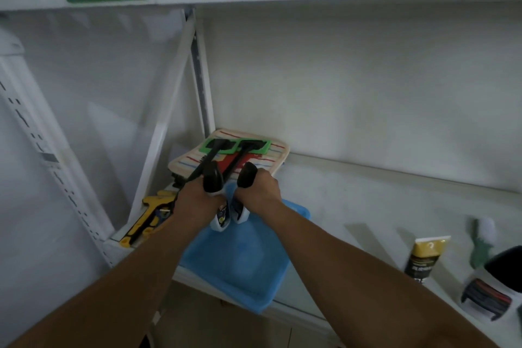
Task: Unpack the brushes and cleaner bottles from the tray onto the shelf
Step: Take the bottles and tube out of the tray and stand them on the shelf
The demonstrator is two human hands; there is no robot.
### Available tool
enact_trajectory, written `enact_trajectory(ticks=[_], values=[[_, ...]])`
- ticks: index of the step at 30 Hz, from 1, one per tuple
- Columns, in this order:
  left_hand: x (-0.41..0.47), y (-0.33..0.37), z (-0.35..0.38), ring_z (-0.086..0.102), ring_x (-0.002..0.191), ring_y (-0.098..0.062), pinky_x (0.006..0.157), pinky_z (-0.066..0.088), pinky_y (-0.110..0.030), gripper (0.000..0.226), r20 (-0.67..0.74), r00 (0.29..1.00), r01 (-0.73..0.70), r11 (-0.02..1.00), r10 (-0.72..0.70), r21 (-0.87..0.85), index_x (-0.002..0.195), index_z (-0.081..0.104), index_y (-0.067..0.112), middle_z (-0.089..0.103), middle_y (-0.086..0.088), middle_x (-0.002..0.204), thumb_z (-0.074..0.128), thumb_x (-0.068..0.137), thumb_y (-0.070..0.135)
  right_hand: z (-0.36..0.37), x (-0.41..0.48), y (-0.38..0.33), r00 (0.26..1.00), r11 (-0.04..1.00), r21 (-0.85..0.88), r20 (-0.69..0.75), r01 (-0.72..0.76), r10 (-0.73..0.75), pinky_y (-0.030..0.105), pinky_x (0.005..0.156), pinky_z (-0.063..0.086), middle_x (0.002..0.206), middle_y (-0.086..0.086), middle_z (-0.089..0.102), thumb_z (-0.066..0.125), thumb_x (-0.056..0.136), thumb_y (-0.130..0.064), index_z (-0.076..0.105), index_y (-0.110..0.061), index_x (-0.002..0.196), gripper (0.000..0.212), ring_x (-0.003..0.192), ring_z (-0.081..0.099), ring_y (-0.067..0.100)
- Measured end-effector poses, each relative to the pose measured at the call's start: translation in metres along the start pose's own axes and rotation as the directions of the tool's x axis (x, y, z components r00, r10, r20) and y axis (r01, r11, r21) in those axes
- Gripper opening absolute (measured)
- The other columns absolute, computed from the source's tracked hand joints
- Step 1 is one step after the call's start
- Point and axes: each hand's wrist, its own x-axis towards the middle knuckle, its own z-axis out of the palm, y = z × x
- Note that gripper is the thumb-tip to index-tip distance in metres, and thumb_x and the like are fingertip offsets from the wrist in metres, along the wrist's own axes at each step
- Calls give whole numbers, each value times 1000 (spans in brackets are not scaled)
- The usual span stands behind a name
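Both hands grip cleaner bottles above the blue tray (240, 271), which sits on the shelf (353, 206). The left hand (197, 201) is clenched around one black-capped bottle (213, 181); the right hand (258, 188) holds a second bottle (246, 175). Two green-headed brushes (237, 145) lie on a striped pad (271, 155) behind the tray. The visible tray floor appears bare, so unpacking seems nearly done: these bottles remain to be set down. Other products (425, 258) stand farther right.
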Motion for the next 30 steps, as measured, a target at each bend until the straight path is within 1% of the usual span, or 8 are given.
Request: enact_trajectory(ticks=[5, 9, 11, 15, 19, 24, 27, 30], values=[[-10, 20, -6, 65, 105, -37, 93, 53, -52, 34, -24, 999, -41, 999, 41, -5, 114, 67, 9, 71, -17, 112, 74, 82, 18, -66, -24, -14, 997, 993, 95, -47, 68, -63, 39, 79, 60, 99, 7, 68, 78, 72, -18, 62, -15, 101, 33, 93, 66, 26], [-21, 73, 10, 65, 108, -35, 96, 51, -51, 41, -61, 989, -140, 988, 136, -62, 117, 66, 9, 71, -17, 115, 78, 78, 15, -148, -36, -15, 990, 981, 162, -109, 108, -91, 39, 76, 62, 96, 8, 73, 85, 59, -20, 70, -12, 103, 47, 88, 70, 25], [-29, 104, 27, 68, 101, -33, 92, 53, -54, 39, 4, 981, -193, 971, 196, -138, 109, 67, 14, 73, -15, 108, 79, 72, 20, -195, -40, -3, 983, 980, 156, -151, 127, -103, 41, 73, 63, 91, 8, 75, 86, 49, -25, 73, -13, 98, 52, 85, 72, 26], [-49, 161, 85, 71, 94, -32, 91, 55, -55, 36, 170, 938, -242, 921, 302, -305, 96, 67, 25, 74, -17, 100, 77, 61, 18, -284, -52, 41, 977, 991, 110, -208, 72, -48, 50, 78, 61, 85, 8, 73, 88, 51, -16, 72, -15, 83, 36, 85, 72, 29], [-63, 193, 158, 72, 95, -31, 91, 56, -53, 49, 290, 889, -259, 912, 354, -320, 100, 69, 17, 75, -12, 99, 80, 53, 23, -340, -62, 101, 960, 996, -4, -266, -89, 85, 55, 76, 61, 92, 16, 73, 85, 31, -32, 71, -10, 84, 59, 88, 73, 34], [-77, 196, 224, 69, 100, -26, 92, 56, -45, 51, 427, 830, -292, 933, 357, -212, 108, 66, 16, 73, -8, 106, 86, 61, 16, -371, -66, 160, 951, 973, -73, -239, -219, 196, 50, 74, 63, 99, 21, 71, 91, 57, -11, 70, -5, 94, 43, 90, 71, 35], [-79, 191, 244, 68, 101, -25, 91, 55, -41, 51, 469, 812, -303, 938, 347, -170, 113, 66, 14, 72, -7, 107, 85, 65, 12, -371, -65, 175, 959, 965, -140, -209, -223, 192, 50, 74, 63, 98, 18, 70, 91, 59, -9, 68, -3, 97, 44, 91, 71, 34], [-78, 184, 256, 67, 101, -26, 92, 54, -41, 51, 487, 811, -297, 946, 323, -131, 114, 66, 13, 71, -8, 108, 84, 67, 9, -364, -60, 185, 967, 958, -193, -185, -212, 177, 50, 74, 62, 91, 14, 70, 91, 58, -13, 68, -7, 91, 41, 88, 71, 33]])
